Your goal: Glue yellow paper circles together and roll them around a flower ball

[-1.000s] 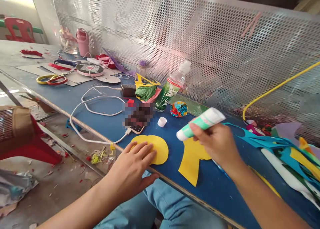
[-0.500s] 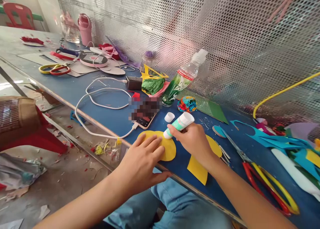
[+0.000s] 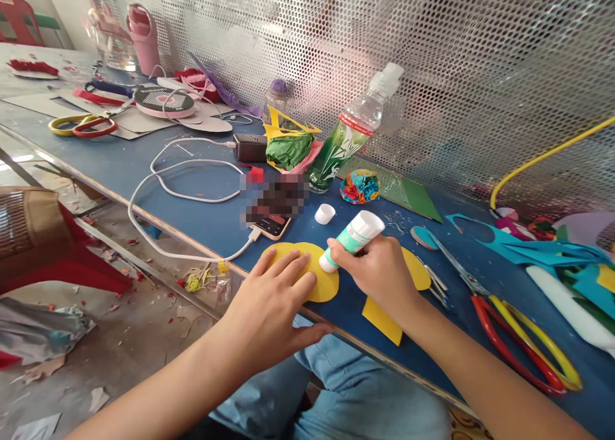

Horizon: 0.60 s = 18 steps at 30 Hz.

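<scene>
A yellow paper cutout (image 3: 325,287) with a rounded edge lies at the front of the blue table. Across it rests my left hand (image 3: 278,299), fingers spread and flat, hiding part of the paper. My right hand (image 3: 379,267) is closed around a white and green glue stick (image 3: 354,238), tilted, its tip down on the right part of the cutout. The glue stick's white cap (image 3: 325,214) stands just behind. Partly under my right hand and wrist is a second yellow paper piece (image 3: 383,319).
A phone (image 3: 271,225) on a white cable (image 3: 187,256) lies behind my left hand. Farther back stand a green-labelled bottle (image 3: 343,136) and a colourful paper ball (image 3: 360,186). Large scissors (image 3: 516,337) and blue paper scraps (image 3: 523,254) lie right. A perforated metal screen (image 3: 432,56) borders the table.
The glue stick's tip has shifted slightly right and down along the yellow cutout's edge. My left hand stays on the paper. The camera view has shifted a little.
</scene>
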Each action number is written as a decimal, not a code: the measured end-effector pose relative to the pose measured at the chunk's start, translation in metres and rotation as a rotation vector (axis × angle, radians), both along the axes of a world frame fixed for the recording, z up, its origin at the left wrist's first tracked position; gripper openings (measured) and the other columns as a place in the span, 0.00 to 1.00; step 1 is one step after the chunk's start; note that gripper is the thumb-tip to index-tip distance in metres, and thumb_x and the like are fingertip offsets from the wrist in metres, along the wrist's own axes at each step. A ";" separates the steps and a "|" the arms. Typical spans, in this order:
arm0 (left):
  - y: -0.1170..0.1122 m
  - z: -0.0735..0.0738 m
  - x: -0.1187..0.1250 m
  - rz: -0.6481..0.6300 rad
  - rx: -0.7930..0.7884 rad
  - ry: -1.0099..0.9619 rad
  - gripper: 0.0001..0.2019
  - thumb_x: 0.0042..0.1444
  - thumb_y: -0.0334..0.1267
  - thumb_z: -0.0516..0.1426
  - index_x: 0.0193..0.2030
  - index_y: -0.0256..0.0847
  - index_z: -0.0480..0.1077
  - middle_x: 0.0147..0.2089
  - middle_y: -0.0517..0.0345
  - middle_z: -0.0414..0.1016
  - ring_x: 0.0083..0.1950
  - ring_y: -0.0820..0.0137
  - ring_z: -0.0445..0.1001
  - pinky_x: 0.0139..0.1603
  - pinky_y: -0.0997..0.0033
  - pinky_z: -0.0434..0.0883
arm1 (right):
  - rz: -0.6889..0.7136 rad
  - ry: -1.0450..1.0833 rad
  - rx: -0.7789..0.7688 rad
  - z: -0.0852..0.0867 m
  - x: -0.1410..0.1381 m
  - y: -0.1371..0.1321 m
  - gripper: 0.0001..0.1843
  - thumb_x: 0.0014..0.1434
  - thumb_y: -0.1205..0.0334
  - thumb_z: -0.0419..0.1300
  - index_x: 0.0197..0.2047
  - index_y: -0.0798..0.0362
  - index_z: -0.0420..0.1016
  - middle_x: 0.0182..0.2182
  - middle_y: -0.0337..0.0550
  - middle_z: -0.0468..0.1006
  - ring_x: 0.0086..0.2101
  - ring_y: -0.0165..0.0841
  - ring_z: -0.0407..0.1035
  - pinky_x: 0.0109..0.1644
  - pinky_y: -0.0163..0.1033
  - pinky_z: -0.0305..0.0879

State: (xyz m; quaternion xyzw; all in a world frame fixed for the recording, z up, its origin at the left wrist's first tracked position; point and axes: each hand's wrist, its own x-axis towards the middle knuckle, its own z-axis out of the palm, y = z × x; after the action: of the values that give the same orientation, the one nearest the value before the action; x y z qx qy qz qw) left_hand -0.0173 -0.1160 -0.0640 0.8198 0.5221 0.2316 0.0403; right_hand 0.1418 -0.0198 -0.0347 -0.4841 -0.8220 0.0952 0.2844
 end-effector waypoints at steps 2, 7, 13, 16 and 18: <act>0.000 0.001 0.000 0.002 -0.008 0.001 0.23 0.54 0.56 0.51 0.46 0.38 0.66 0.58 0.44 0.65 0.62 0.57 0.59 0.62 0.49 0.53 | 0.002 -0.004 -0.005 0.000 0.003 -0.005 0.21 0.50 0.48 0.56 0.15 0.51 0.60 0.11 0.37 0.66 0.15 0.28 0.61 0.21 0.34 0.52; -0.001 0.001 0.000 0.013 -0.011 0.015 0.23 0.54 0.57 0.51 0.45 0.38 0.66 0.58 0.44 0.65 0.62 0.59 0.59 0.62 0.49 0.53 | 0.017 -0.037 -0.045 0.001 0.010 -0.016 0.21 0.51 0.49 0.56 0.14 0.53 0.61 0.11 0.37 0.66 0.15 0.27 0.60 0.21 0.33 0.52; -0.001 0.000 0.001 0.020 0.005 0.011 0.23 0.53 0.58 0.50 0.43 0.39 0.66 0.59 0.44 0.64 0.62 0.58 0.59 0.62 0.49 0.53 | 0.056 0.074 -0.215 0.009 0.017 -0.027 0.22 0.48 0.49 0.59 0.13 0.53 0.58 0.10 0.33 0.59 0.14 0.25 0.56 0.17 0.32 0.50; -0.001 0.000 0.000 0.022 -0.013 0.014 0.24 0.54 0.58 0.50 0.45 0.39 0.66 0.59 0.45 0.64 0.62 0.59 0.59 0.62 0.49 0.53 | 0.016 0.450 -0.312 0.019 0.027 -0.028 0.19 0.49 0.47 0.58 0.18 0.53 0.62 0.10 0.32 0.59 0.12 0.24 0.54 0.13 0.30 0.49; -0.001 0.001 0.000 0.019 -0.028 0.014 0.24 0.54 0.58 0.49 0.46 0.40 0.65 0.60 0.46 0.63 0.63 0.60 0.58 0.62 0.50 0.52 | 0.016 0.695 -0.255 0.027 0.036 -0.023 0.17 0.51 0.46 0.57 0.27 0.53 0.68 0.10 0.32 0.62 0.10 0.25 0.55 0.11 0.30 0.49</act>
State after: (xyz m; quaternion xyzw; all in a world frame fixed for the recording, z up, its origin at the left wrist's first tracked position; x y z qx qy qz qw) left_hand -0.0177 -0.1165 -0.0634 0.8159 0.5332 0.2187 0.0459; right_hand 0.1780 -0.0429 -0.0076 -0.4479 -0.6616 0.3578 0.4833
